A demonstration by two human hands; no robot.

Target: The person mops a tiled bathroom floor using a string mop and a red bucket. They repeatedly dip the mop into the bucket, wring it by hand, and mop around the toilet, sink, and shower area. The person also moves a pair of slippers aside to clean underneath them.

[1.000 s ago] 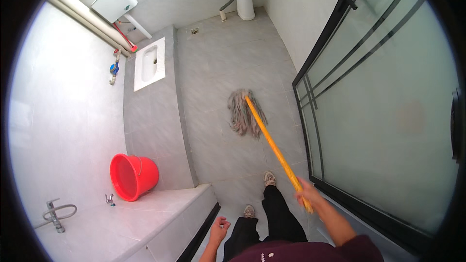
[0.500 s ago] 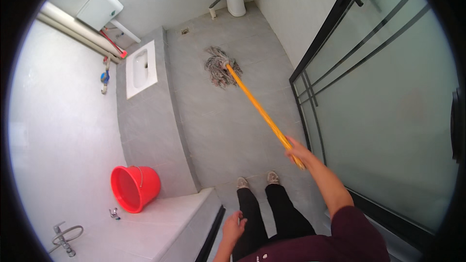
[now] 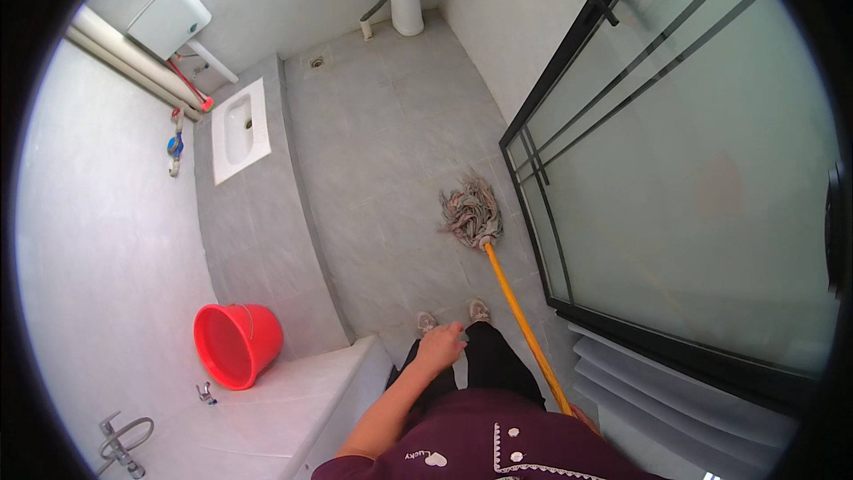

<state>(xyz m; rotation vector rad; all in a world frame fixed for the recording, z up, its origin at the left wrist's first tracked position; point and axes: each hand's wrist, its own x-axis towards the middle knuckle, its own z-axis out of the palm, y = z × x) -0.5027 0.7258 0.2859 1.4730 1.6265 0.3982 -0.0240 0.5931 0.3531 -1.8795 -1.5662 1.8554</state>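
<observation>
A mop (image 3: 524, 324) with a yellow handle slants from the grey floor toward my right side. Its grey-pink strands lie on the tiles near the glass door, a little ahead of my shoes. My right hand (image 3: 585, 418) is at the handle's upper end, closed around it beside my hip; my dark red top hides most of that hand. In front of my thighs hangs my left hand (image 3: 442, 347), its fingers loosely bent and a little apart, with nothing seen in them.
To the right stands a black-framed frosted glass door (image 3: 675, 204). A red bucket (image 3: 258, 338) sits on the white ledge (image 3: 293, 400) at left. A squat toilet (image 3: 258, 147) is set in the raised grey step (image 3: 253, 222). The basin pedestal (image 3: 406, 0) is at the back.
The mop head has been drawn back toward me and to the right. My right hand has come back to my hip with the handle; my left hand has risen forward over my thighs.
</observation>
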